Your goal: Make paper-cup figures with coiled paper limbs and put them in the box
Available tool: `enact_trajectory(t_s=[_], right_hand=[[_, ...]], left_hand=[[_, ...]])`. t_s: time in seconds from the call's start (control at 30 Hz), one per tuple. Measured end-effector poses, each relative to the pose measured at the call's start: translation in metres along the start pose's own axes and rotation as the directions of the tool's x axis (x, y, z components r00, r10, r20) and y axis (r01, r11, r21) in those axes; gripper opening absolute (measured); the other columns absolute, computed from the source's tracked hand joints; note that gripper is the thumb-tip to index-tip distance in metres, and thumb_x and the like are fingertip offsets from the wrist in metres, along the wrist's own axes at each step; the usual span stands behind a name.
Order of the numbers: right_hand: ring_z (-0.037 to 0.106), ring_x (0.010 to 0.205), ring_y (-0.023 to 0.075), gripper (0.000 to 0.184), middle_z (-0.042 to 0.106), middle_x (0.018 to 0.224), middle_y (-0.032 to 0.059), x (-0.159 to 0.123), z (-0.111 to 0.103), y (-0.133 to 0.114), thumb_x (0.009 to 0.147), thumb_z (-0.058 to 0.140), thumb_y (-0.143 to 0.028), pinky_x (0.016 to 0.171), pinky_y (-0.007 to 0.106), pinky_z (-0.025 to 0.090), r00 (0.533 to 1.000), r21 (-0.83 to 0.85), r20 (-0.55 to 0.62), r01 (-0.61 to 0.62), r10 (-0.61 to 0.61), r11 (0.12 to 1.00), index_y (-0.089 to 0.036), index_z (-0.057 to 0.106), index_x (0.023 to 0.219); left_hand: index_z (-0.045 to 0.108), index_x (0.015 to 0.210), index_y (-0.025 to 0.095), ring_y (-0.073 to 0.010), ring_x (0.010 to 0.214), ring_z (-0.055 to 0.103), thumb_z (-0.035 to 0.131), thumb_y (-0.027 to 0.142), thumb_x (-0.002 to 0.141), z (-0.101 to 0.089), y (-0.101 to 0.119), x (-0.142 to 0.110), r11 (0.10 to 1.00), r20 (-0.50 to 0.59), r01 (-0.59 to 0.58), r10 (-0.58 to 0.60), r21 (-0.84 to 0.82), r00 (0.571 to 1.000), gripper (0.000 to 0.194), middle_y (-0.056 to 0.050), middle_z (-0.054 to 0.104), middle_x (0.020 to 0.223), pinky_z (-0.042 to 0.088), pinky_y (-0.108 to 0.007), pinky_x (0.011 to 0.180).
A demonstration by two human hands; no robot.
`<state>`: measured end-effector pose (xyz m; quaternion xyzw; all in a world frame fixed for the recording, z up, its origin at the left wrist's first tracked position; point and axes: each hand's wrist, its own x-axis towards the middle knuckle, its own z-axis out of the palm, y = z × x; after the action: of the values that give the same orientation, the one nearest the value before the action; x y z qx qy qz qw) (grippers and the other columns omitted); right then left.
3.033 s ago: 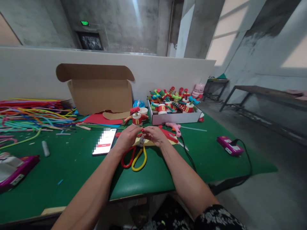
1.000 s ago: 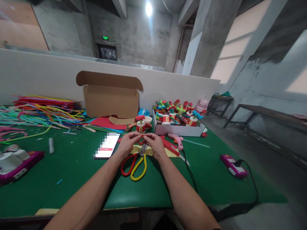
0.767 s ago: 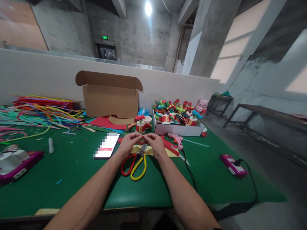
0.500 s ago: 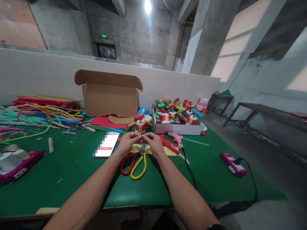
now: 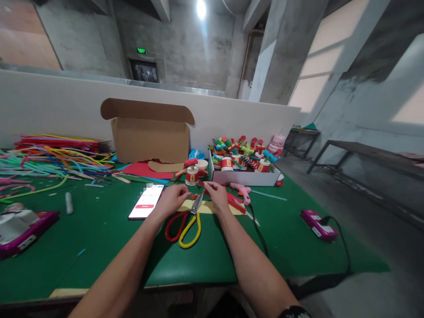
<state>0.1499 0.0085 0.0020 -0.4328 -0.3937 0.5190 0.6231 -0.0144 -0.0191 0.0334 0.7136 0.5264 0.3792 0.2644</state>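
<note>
My left hand (image 5: 173,198) and my right hand (image 5: 216,194) are pinched on the two ends of a small coiled red and green pipe cleaner piece (image 5: 194,195). They hover just above the green table (image 5: 99,238). Under them lie scissors (image 5: 185,221) with one red and one yellow handle, resting on a yellow sheet (image 5: 212,207). A small red and white drum figure (image 5: 191,175) with coiled arms stands right behind my hands.
A phone (image 5: 146,201) lies left of my hands. A white box of finished figures (image 5: 243,165) and a pink glue gun (image 5: 241,191) are to the right. An open cardboard box (image 5: 149,132), loose pipe cleaners (image 5: 49,154), and purple devices (image 5: 318,224) surround them.
My hands have drawn slightly apart and the coiled piece between them now shows stretched out. The camera has shifted a little; the scissors and the table items have not moved.
</note>
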Motion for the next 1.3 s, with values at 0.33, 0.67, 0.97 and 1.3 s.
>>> enact_trajectory(t_s=[0.33,0.67,0.97,1.3], right_hand=[[0.064,0.062,0.0124,0.032,0.070,0.067,-0.0010,-0.005,0.001,-0.014,0.052,0.084,-0.034,0.074,0.030,0.056,0.991,0.200,0.135,-0.049,0.022,0.979,-0.019,0.068,0.076],[0.060,0.057,0.0093,0.025,0.068,0.065,-0.0033,0.005,-0.009,-0.022,0.056,0.082,-0.025,0.067,0.025,0.055,0.996,0.340,-0.091,0.049,-0.019,0.939,-0.018,0.067,0.074],[0.058,0.051,0.0076,0.019,0.065,0.056,-0.0051,0.000,-0.004,-0.024,0.057,0.081,-0.020,0.060,0.021,0.053,0.998,0.344,-0.027,-0.037,0.050,0.938,-0.017,0.069,0.071],[0.060,0.056,0.0095,0.020,0.067,0.061,-0.0041,0.013,-0.020,-0.027,0.058,0.080,-0.021,0.064,0.023,0.054,0.988,0.418,-0.155,0.078,-0.014,0.905,-0.017,0.068,0.073]], left_hand=[[0.054,0.106,0.018,-0.0305,0.085,0.066,0.048,0.013,0.075,0.024,0.026,-0.083,0.722,0.201,-0.014,-0.174,0.692,0.964,0.031,-0.017,0.067,0.100,0.036,-0.030,0.058],[0.054,0.105,0.021,-0.0153,0.050,0.051,0.058,0.022,0.058,-0.007,-0.005,-0.102,0.969,0.068,0.245,-0.247,0.033,0.967,0.047,0.006,0.052,0.056,0.033,-0.023,0.047],[0.053,0.116,0.020,-0.0205,0.069,0.061,0.056,0.038,0.072,0.000,0.012,-0.077,0.999,0.005,0.045,-0.045,0.001,0.999,0.048,-0.002,0.063,0.079,0.048,-0.030,0.064],[0.035,0.137,0.019,-0.0292,0.100,0.066,0.043,0.021,0.082,0.006,0.014,-0.025,0.886,0.269,-0.223,0.117,0.406,0.956,0.056,-0.018,0.058,0.130,0.051,-0.036,0.078]])
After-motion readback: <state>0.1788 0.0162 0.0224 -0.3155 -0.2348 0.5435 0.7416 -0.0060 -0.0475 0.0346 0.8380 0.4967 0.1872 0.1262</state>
